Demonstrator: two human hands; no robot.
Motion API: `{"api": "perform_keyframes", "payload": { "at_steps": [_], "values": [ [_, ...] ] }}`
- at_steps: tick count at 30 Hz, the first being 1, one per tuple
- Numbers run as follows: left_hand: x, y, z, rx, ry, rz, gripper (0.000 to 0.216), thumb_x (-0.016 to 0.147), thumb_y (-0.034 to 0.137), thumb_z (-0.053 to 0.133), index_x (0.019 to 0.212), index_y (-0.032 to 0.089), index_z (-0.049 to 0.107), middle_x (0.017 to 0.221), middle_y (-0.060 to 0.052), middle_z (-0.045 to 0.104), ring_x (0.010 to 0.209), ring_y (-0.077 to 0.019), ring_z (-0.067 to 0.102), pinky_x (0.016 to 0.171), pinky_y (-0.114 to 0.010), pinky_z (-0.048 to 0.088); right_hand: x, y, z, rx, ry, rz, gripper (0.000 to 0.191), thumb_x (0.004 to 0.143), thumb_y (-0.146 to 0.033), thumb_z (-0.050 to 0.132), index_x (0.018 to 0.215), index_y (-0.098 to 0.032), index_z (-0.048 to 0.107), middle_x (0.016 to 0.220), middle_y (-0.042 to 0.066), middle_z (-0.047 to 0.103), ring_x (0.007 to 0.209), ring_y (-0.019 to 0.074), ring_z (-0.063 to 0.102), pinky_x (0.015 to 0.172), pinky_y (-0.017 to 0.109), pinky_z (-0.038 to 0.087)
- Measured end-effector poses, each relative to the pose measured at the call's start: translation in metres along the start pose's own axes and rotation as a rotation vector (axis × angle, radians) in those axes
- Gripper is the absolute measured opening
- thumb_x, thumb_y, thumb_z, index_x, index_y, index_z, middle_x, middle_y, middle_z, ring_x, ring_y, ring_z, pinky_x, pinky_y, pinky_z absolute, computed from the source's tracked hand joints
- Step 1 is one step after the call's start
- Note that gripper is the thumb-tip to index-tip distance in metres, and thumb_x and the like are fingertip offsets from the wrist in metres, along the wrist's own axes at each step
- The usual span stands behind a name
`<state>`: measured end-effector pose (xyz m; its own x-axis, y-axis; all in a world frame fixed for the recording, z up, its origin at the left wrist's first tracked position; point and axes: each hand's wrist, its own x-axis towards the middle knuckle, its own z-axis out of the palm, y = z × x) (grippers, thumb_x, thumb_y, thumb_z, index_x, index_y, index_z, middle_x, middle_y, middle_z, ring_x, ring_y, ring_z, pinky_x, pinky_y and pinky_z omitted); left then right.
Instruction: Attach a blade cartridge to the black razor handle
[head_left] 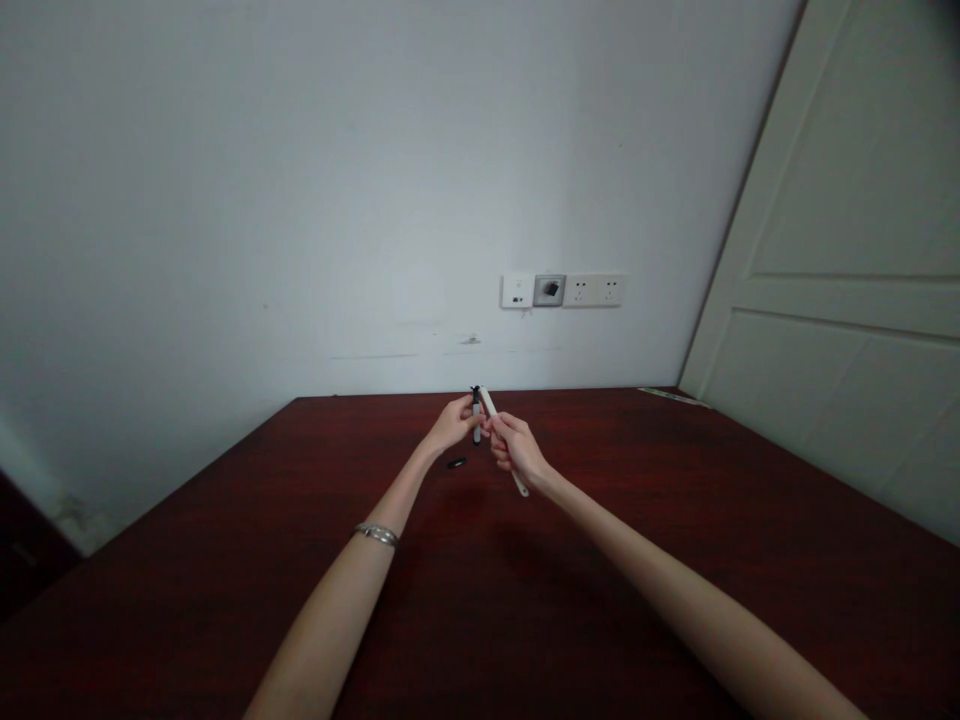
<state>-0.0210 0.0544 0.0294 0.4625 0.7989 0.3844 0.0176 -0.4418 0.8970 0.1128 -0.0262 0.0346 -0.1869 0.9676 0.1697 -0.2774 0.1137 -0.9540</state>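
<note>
A: Catalogue from the left, please.

B: One silver-toned bracelet, on the forearm behind the left hand. Then the left hand itself: thumb and fingers pinching.

A: Pinching what?

B: One slim pen-like tool, light grey barrel, black ends, roughly upright; exact type too small to tell. Beneath that hand, toward the wearer: one small black piece, loose on the dark red-brown wooden table.

A: Next?

B: One white flat-handled tool, slanted between the hands, its lower end, with a hole, emerging under the right hand. That hand is wrapped around it, fingers curled.

A: Further right?

B: Wall sockets, beyond and above the right hand; one pale strip on the table, well right of it; one panelled door at the far right.

A: Progress?

B: By my judgement, the taking-up is done: each hand has its tool, top ends close together; contact cannot be told. The black piece is untouched and unattached; fitting or handling it remains undone.
</note>
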Motion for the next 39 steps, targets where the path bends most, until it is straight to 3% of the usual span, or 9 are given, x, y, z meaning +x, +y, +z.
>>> {"api": "perform_keyframes", "payload": {
  "at_steps": [5,12,19,22,25,31,35,39],
  "values": [
    [0.000,0.000,0.000,-0.024,-0.032,0.000,0.029,0.069,0.027,0.066,0.091,0.011,0.055,0.073,-0.003,0.063,0.063,-0.0140,0.061,0.056,-0.022,0.046,0.006,-0.006,0.004,0.000,-0.001,-0.069,0.034,0.074,-0.051,0.055,0.073,-0.020,0.041,0.045,-0.012,0.029,0.032,0.0012,0.017,0.031,0.014,0.010],
    [0.001,-0.009,-0.001,0.018,-0.049,-0.020,0.022,0.066,0.021,0.065,0.082,0.012,0.053,0.058,0.004,0.053,0.050,-0.0074,0.050,0.048,-0.017,0.037,0.002,0.010,0.009,-0.016,0.023,-0.034,0.033,0.076,-0.052,0.052,0.075,-0.020,0.042,0.046,-0.011,0.029,0.033,0.0020,0.018,0.031,0.014,0.011],
    [0.001,-0.004,0.000,0.011,-0.047,0.009,0.021,0.066,0.020,0.062,0.083,0.012,0.053,0.062,0.003,0.055,0.053,-0.0084,0.052,0.051,-0.019,0.038,0.000,0.006,0.008,-0.032,0.003,-0.008,0.033,0.076,-0.052,0.052,0.074,-0.021,0.041,0.045,-0.012,0.027,0.033,0.0026,0.016,0.032,0.015,0.010],
    [0.000,-0.006,-0.001,0.041,-0.064,0.046,0.014,0.066,0.017,0.061,0.072,0.012,0.051,0.055,0.004,0.051,0.050,-0.0071,0.048,0.050,-0.018,0.036,-0.004,0.001,0.004,-0.146,-0.075,-0.009,0.032,0.075,-0.051,0.052,0.077,-0.020,0.046,0.050,-0.010,0.034,0.035,0.0034,0.022,0.034,0.017,0.014],
    [0.001,-0.007,-0.001,0.034,-0.055,0.058,0.015,0.069,0.021,0.061,0.077,0.012,0.052,0.064,0.001,0.057,0.058,-0.0100,0.054,0.056,-0.021,0.041,-0.007,-0.024,-0.007,-0.274,-0.143,-0.140,0.033,0.075,-0.051,0.053,0.078,-0.018,0.054,0.057,-0.006,0.041,0.040,0.0051,0.031,0.037,0.019,0.020],
    [0.001,-0.005,-0.003,0.165,-0.006,0.116,0.009,0.073,0.018,0.058,0.080,0.013,0.056,0.080,-0.004,0.064,0.078,-0.0150,0.059,0.073,-0.027,0.045,-0.003,-0.083,-0.045,-0.777,-0.044,-0.309,0.045,0.080,-0.053,0.046,0.062,-0.015,0.062,0.051,-0.003,0.039,0.050,0.0088,0.034,0.048,0.024,0.023],
    [0.001,-0.004,-0.005,0.222,-0.012,0.160,0.011,0.076,0.023,0.059,0.079,0.013,0.061,0.082,-0.005,0.065,0.081,-0.0159,0.058,0.079,-0.028,0.044,0.003,-0.085,-0.061,-1.060,-0.022,-0.251,0.051,0.077,-0.059,0.047,0.062,-0.014,0.067,0.046,-0.003,0.040,0.047,0.0088,0.032,0.048,0.025,0.020],
    [0.001,-0.003,-0.003,0.232,-0.023,0.172,0.015,0.077,0.025,0.058,0.082,0.012,0.064,0.084,-0.006,0.066,0.082,-0.0167,0.059,0.078,-0.028,0.044,0.009,-0.073,-0.056,-1.154,-0.016,-0.222,0.050,0.075,-0.059,0.049,0.065,-0.014,0.070,0.049,0.000,0.049,0.047,0.0092,0.037,0.048,0.024,0.022]
  ]
}}
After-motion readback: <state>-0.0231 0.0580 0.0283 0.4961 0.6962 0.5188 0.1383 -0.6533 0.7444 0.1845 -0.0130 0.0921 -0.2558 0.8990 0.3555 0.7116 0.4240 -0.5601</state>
